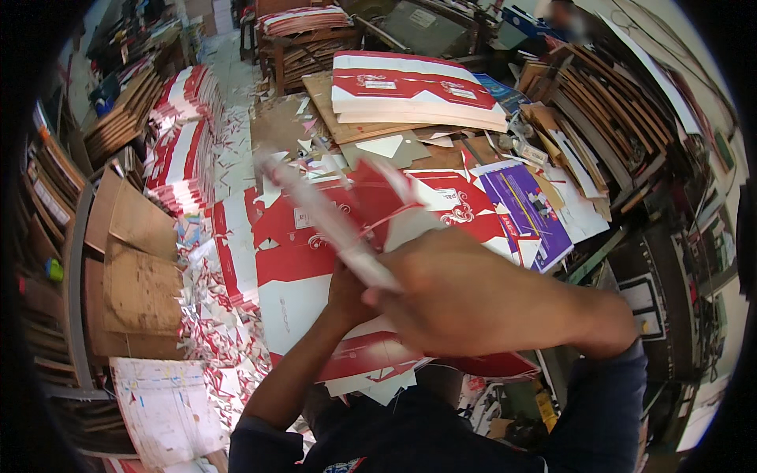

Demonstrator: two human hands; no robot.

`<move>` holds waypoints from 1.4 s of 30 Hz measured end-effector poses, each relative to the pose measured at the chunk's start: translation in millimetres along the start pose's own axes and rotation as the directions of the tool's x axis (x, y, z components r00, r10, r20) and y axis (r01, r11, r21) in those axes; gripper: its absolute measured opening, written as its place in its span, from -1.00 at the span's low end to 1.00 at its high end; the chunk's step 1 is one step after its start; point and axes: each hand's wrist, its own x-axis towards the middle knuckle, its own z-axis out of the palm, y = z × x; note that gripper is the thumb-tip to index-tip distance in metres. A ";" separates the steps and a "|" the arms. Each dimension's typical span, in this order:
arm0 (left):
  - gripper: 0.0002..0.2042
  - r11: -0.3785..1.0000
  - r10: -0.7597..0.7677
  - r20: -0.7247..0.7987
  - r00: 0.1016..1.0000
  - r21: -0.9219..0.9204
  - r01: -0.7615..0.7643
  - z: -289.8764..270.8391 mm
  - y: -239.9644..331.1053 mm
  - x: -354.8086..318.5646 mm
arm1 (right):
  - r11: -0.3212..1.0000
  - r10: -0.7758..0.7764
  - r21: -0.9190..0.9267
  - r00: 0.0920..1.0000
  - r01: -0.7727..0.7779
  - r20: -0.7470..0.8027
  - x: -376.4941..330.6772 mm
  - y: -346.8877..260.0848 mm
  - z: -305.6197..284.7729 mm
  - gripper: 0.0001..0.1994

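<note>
My right hand (441,292), blurred by motion, is closed round a long pale stick-like tool (331,221) that slants up to the left, its far end smeared. Below it lies a red and white printed card sheet (292,307) with scroll patterns and cut-out edges. My left hand (347,293) rests at this sheet, under the tool; its fingers are mostly hidden behind the tool and my right hand. Just beyond both hands, a raised red piece of card (378,193) is blurred. Torn white and red scraps (378,385) hang at the near edge.
A thick stack of red and white printed sheets (410,91) sits on a board at the back. Purple printed card (527,213) lies to the right. More stacks (181,158) and many paper scraps (229,339) cover the floor at left. Wooden boards (607,110) lean at right.
</note>
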 end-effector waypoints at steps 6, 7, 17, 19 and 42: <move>-0.23 0.872 -0.126 -0.050 0.991 0.471 0.135 3.7 21.8 -1.3 | 0.639 0.657 0.642 0.734 -0.423 -0.170 -24.5 66.1 -19.3 -0.60; -0.21 0.887 -0.130 -0.051 0.990 0.440 0.139 5.1 20.1 -1.1 | 0.560 0.695 0.698 0.712 -0.446 -0.103 -39.8 92.2 -31.3 -0.53; -0.25 0.906 -0.132 -0.035 0.991 0.401 0.135 4.7 30.2 5.5 | 0.330 0.861 0.907 0.477 -0.261 -0.176 -113.9 255.9 140.7 -0.56; -0.32 0.910 -0.153 -0.048 0.987 0.383 0.159 2.4 34.3 12.2 | 0.344 0.833 0.910 0.522 -0.229 -0.184 -119.4 242.4 126.7 -0.57; -0.80 0.988 0.016 -0.353 0.935 0.152 0.041 20.1 19.1 25.8 | 0.279 0.768 0.956 0.618 -0.088 -0.167 -111.5 298.6 177.7 -0.57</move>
